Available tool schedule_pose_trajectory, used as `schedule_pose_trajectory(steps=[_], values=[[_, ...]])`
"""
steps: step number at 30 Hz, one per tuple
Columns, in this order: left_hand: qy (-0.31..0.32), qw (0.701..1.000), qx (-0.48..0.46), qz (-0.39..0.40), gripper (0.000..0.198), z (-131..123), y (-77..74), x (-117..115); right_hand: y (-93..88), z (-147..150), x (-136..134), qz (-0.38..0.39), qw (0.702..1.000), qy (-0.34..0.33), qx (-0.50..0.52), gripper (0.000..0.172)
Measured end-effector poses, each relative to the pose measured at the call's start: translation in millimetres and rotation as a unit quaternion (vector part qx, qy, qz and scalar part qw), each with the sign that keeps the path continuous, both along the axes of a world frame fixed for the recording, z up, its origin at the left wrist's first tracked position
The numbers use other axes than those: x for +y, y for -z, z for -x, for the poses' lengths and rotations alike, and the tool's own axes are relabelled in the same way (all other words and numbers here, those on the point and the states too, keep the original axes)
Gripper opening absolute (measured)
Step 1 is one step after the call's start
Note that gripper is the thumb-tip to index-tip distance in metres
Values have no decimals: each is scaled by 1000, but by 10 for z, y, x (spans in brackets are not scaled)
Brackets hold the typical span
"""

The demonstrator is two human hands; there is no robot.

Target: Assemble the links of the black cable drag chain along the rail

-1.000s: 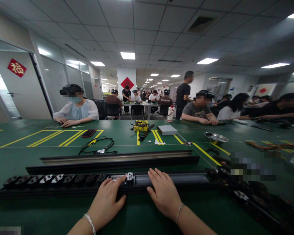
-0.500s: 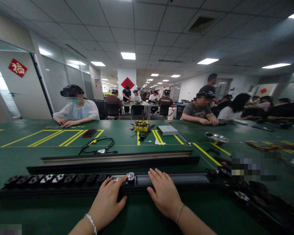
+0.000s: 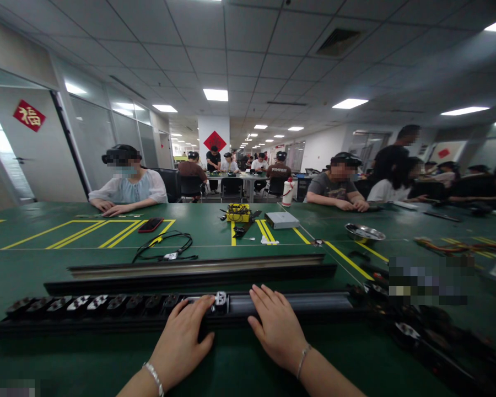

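Note:
A long black channel [image 3: 320, 301] lies across the table in front of me. Several outlet-like socket modules [image 3: 98, 302] sit in a row along its left part, some with white faces and some dark. My left hand [image 3: 186, 337] rests on the channel with its fingers stretched and thumb apart. Its fingertips are beside a white-faced socket module [image 3: 220, 299], at the right end of the row. My right hand [image 3: 278, 331] lies flat over the channel's middle, to the right of that module. Neither hand is wrapped round anything; what lies under the fingers is hidden.
A second black rail [image 3: 198, 268] lies just behind the channel. Beyond are a cable [image 3: 165, 246], a phone [image 3: 150, 225], a yellow item wrapped in wires [image 3: 238, 212], a grey box [image 3: 281, 220] and a metal bowl [image 3: 364, 232]. Dark parts [image 3: 434, 336] are piled at right. Co-workers sit across the table.
My hands, the channel and the modules stay where they were. In the background, a standing person has moved to the right.

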State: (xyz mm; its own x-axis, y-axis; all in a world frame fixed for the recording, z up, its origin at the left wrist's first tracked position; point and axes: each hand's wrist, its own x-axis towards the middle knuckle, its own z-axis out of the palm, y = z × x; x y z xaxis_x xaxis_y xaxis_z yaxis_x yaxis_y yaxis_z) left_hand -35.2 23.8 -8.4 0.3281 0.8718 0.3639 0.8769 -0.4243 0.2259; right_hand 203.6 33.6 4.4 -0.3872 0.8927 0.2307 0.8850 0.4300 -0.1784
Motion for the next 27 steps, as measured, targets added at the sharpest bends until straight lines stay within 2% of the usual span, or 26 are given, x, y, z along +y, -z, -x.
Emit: schedule_pose_trajectory(steps=[8, 21, 27], values=[[0, 1000, -11, 5, 53, -6, -41, -17, -7, 1, -4, -1, 1000, 4, -6, 53], [7, 1000, -10, -11, 52, 2, -27, -1, 7, -2, 3, 6, 1000, 3, -7, 53], [1, 1000, -12, 7, 51, -16, -55, -21, -6, 2, 5, 8, 1000, 1, -11, 53]])
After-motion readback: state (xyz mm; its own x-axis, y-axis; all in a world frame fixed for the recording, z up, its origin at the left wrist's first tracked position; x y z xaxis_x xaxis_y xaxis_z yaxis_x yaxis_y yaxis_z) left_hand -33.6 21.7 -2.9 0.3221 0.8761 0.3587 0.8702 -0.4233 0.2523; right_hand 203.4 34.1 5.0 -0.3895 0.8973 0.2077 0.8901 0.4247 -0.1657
